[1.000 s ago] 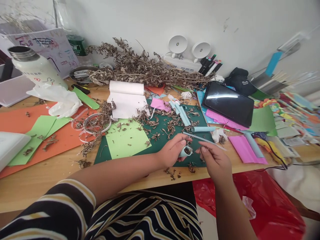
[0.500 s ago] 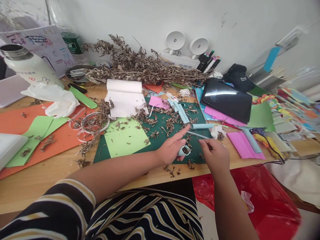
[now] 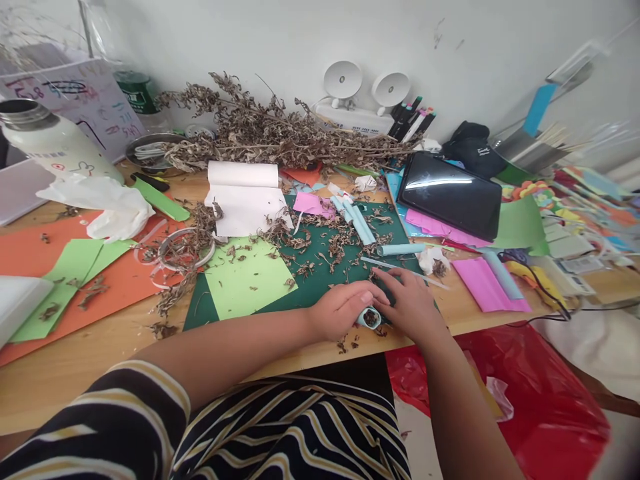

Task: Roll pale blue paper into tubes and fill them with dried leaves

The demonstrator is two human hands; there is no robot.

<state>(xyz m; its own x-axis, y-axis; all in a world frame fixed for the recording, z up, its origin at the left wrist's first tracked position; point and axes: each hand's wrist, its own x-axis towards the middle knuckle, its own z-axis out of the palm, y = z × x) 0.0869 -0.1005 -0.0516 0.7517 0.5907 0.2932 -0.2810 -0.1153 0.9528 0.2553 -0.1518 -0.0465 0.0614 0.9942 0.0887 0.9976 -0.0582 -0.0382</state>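
My left hand (image 3: 345, 308) is closed around a short light-blue paper tube (image 3: 369, 319), whose open end faces me and shows dried leaf bits inside. My right hand (image 3: 411, 303) lies against the left fingertips at the tube's far side, its fingers stretched and apart; its thumb is mostly hidden. A thin pale strip (image 3: 435, 281) lies just beyond the right hand. More blue paper tubes (image 3: 361, 225) rest on the dark green mat (image 3: 320, 255) among crumbled dried leaves, and a single blue tube (image 3: 400, 249) lies closer to my hands.
Dried plant stalks (image 3: 280, 137) pile up along the wall. A green paper sheet (image 3: 250, 277) lies left on the mat, with a white paper roll (image 3: 243, 175) behind. To the right are a black tablet (image 3: 450, 197) and pink paper (image 3: 487, 283). A red plastic bag (image 3: 540, 400) is below the table.
My right hand has let go of the thin pale strip, which now lies on the mat. It has moved left against my left hand, and my left index finger has curled in.
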